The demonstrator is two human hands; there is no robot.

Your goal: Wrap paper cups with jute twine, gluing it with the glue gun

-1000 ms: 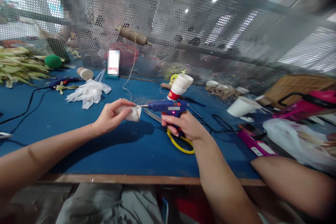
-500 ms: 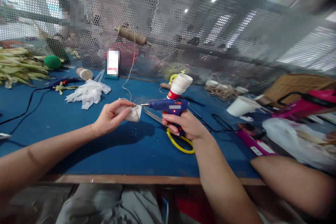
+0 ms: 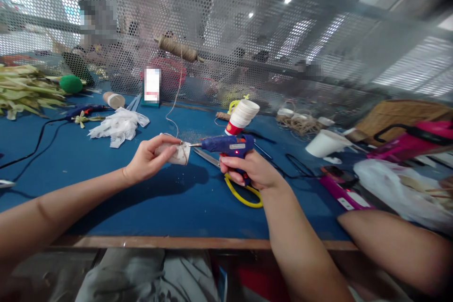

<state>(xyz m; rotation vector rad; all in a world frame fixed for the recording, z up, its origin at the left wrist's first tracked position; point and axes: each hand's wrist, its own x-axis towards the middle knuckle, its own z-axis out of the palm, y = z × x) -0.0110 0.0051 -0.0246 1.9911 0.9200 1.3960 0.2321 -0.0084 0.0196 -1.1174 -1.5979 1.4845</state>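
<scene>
My left hand (image 3: 150, 156) is closed around a white paper cup (image 3: 181, 153) lying on its side in the air, with twine along its rim end. From there the twine (image 3: 172, 120) runs up to a spool (image 3: 177, 49) on the mesh panel. In my right hand (image 3: 256, 169) is a blue hot glue gun (image 3: 226, 144), a red light glowing on its side. Its metal nozzle points left, at the cup's edge; whether it touches I cannot tell. Beneath the gun lie scissors (image 3: 244, 193) with yellow handles, partly hidden by my right hand.
A stack of paper cups (image 3: 244, 114) stands behind the glue gun. Crumpled white material (image 3: 120, 125) and another glue gun (image 3: 87, 111) lie at left. On the right are a white cup (image 3: 323, 144), a purple power strip (image 3: 345, 193) and another person's arm (image 3: 392, 245).
The glue gun has shifted very slightly to the right with my right hand, its nozzle staying by the cup's edge. My left hand and the cup have hardly moved.
</scene>
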